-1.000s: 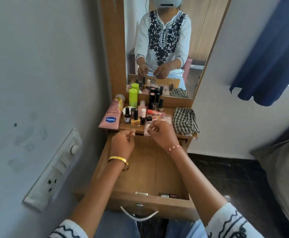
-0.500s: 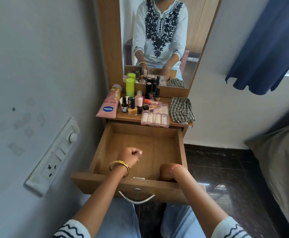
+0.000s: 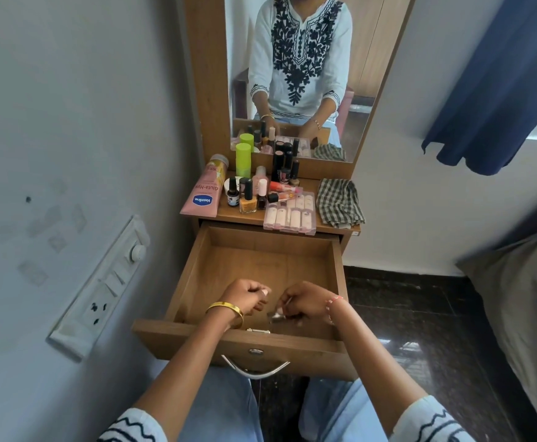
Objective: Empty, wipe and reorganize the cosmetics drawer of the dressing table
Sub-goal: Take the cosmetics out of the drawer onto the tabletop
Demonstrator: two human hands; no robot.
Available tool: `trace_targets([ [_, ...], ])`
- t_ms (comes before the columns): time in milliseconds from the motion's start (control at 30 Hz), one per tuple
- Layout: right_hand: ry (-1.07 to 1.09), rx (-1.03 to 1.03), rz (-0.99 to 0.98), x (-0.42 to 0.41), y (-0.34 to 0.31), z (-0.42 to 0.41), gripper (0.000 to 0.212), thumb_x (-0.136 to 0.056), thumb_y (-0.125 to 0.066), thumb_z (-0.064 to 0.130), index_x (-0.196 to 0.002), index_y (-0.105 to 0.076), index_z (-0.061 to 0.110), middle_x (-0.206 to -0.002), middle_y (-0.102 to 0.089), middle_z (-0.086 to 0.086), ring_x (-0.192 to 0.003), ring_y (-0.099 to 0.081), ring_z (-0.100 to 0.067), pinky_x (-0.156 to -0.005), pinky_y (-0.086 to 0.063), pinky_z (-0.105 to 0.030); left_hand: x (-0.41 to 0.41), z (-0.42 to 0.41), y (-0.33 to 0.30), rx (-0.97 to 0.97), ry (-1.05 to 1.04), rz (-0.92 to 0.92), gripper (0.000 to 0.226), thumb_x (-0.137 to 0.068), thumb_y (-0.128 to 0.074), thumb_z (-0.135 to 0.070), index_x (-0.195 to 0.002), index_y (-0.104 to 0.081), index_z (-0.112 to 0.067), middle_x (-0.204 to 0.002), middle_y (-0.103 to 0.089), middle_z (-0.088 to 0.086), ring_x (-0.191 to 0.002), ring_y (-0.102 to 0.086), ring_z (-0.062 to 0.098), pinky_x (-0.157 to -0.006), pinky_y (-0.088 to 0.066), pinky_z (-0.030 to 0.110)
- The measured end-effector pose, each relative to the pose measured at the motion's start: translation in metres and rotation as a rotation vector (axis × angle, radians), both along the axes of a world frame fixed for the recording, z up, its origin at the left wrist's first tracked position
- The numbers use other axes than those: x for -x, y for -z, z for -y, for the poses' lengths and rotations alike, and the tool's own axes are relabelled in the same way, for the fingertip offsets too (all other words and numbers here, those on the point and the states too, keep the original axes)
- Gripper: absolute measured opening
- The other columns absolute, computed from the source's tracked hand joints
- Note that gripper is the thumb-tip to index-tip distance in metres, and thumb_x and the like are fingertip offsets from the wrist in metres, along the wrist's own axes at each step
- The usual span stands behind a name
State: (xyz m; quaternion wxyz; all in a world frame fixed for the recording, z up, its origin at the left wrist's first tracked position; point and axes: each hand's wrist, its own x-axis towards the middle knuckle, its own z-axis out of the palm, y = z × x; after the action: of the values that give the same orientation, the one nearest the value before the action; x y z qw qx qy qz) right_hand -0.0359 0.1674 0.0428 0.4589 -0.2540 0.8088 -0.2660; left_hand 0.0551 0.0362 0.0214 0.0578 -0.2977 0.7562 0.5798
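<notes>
The wooden drawer (image 3: 185, 275) of the dressing table is pulled out, and its floor looks bare apart from my hands. My left hand (image 3: 245, 296) hovers near the drawer's front with its fingers curled shut. My right hand (image 3: 305, 301), beside it, pinches a small silvery item (image 3: 275, 316) just above the drawer floor. On the tabletop (image 3: 229, 214) stand a pink Vaseline tube (image 3: 203, 193), a green bottle (image 3: 243, 159), a yellow nail polish (image 3: 248, 202), several dark bottles and a clear compartment case (image 3: 291, 213). A checked cloth (image 3: 339, 202) lies at the right.
The mirror (image 3: 366, 59) rises behind the tabletop and reflects me. A switch panel (image 3: 101, 288) sticks out of the left wall close to the drawer. A bed (image 3: 522, 298) and a blue curtain (image 3: 500, 74) are at the right, over dark floor. The drawer's metal handle (image 3: 256, 371) is over my lap.
Both hands came down from the tabletop into the drawer's front. My right hand reached into the front right corner and now lifts a small silvery item.
</notes>
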Motion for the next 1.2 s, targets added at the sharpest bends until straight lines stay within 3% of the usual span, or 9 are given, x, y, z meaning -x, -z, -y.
trace_targets([
  [200, 0.268, 0.276, 0.131, 0.003, -0.010, 0.009, 0.011, -0.084, -0.057, -0.008, -0.094, -0.060, -0.004, -0.079, -0.060, -0.010, -0.066, -0.059, -0.016, -0.055, -0.053, -0.017, -0.001, -0.001, -0.003, -0.064, 0.082, 0.023, 0.016, -0.091, -0.052, -0.012, -0.104, -0.060, -0.011, -0.092, -0.062, 0.011, -0.069, -0.060, 0.011, -0.062, -0.050, 0.020],
  [333, 0.416, 0.369, 0.128, 0.002, -0.011, 0.019, 0.015, -0.084, -0.058, -0.007, -0.078, -0.054, 0.007, -0.075, -0.060, -0.009, -0.062, -0.059, -0.019, -0.051, -0.053, -0.019, -0.001, 0.000, -0.001, -0.120, 0.002, -0.041, 0.013, -0.087, -0.059, -0.020, -0.097, -0.061, -0.011, -0.080, -0.062, 0.009, -0.066, -0.057, 0.010, -0.068, -0.051, 0.024],
  [500, 0.482, 0.427, 0.129, 0.001, -0.003, 0.029, 0.012, -0.084, -0.062, -0.001, -0.080, -0.055, 0.007, -0.073, -0.060, -0.010, -0.053, -0.058, -0.014, -0.051, -0.052, -0.018, 0.002, 0.003, 0.003, -0.078, -0.137, -0.067, 0.017, -0.088, -0.058, -0.020, -0.100, -0.062, -0.009, -0.072, -0.058, 0.004, -0.068, -0.054, 0.015, -0.070, -0.046, 0.029],
  [600, 0.532, 0.456, 0.089, 0.000, 0.005, 0.033, 0.014, -0.084, -0.064, 0.003, -0.095, -0.058, -0.002, -0.068, -0.060, -0.008, -0.038, -0.056, -0.003, -0.046, -0.051, -0.014, 0.004, 0.008, 0.006, -0.110, -0.277, -0.076, 0.021, -0.091, -0.051, -0.013, -0.109, -0.061, -0.008, -0.084, -0.060, 0.006, -0.076, -0.055, 0.016, -0.069, -0.045, 0.026],
  [667, 0.575, 0.477, 0.074, 0.000, 0.010, 0.035, 0.012, -0.085, -0.064, 0.007, -0.092, -0.058, 0.000, -0.067, -0.061, -0.008, -0.037, -0.055, -0.002, -0.044, -0.051, -0.014, 0.004, 0.011, 0.006, -0.173, -0.357, -0.094, 0.023, -0.093, -0.045, -0.007, -0.109, -0.062, -0.006, -0.088, -0.061, 0.006, -0.075, -0.055, 0.014, -0.068, -0.045, 0.024],
  [800, 0.593, 0.508, 0.011, 0.001, 0.012, 0.037, 0.006, -0.083, -0.067, 0.013, -0.083, -0.061, 0.011, -0.068, -0.065, -0.004, -0.045, -0.058, -0.004, -0.051, -0.052, -0.016, 0.003, 0.014, 0.000, -0.314, -0.417, -0.107, 0.021, -0.092, -0.046, -0.004, -0.106, -0.062, -0.007, -0.093, -0.061, 0.009, -0.072, -0.057, 0.012, -0.069, -0.046, 0.023],
  [933, 0.542, 0.519, -0.059, -0.007, 0.017, 0.037, 0.008, -0.082, -0.067, 0.011, -0.084, -0.063, 0.017, -0.072, -0.066, 0.002, -0.056, -0.061, -0.007, -0.058, -0.053, -0.015, 0.002, 0.013, 0.002, -0.341, -0.347, -0.068, 0.014, -0.088, -0.055, -0.008, -0.098, -0.061, -0.015, -0.095, -0.063, 0.007, -0.089, -0.060, 0.018, -0.079, -0.048, 0.026],
  [1100, 0.512, 0.511, -0.124, -0.009, 0.020, 0.039, 0.014, -0.083, -0.065, 0.008, -0.096, -0.064, 0.012, -0.085, -0.068, -0.004, -0.068, -0.063, -0.012, -0.062, -0.053, -0.016, 0.004, 0.011, 0.009, -0.212, -0.229, -0.066, 0.020, -0.084, -0.062, -0.014, -0.105, -0.064, -0.013, -0.089, -0.064, 0.000, -0.088, -0.058, 0.015, -0.089, -0.048, 0.033],
  [1200, 0.549, 0.517, -0.080, -0.009, 0.021, 0.039, 0.015, -0.083, -0.065, 0.007, -0.097, -0.064, 0.011, -0.091, -0.069, -0.010, -0.077, -0.066, -0.020, -0.072, -0.056, -0.026, 0.005, 0.011, 0.009, -0.134, -0.228, -0.099, 0.022, -0.084, -0.063, -0.016, -0.105, -0.064, -0.013, -0.091, -0.065, 0.000, -0.089, -0.059, 0.014, -0.089, -0.049, 0.031],
])
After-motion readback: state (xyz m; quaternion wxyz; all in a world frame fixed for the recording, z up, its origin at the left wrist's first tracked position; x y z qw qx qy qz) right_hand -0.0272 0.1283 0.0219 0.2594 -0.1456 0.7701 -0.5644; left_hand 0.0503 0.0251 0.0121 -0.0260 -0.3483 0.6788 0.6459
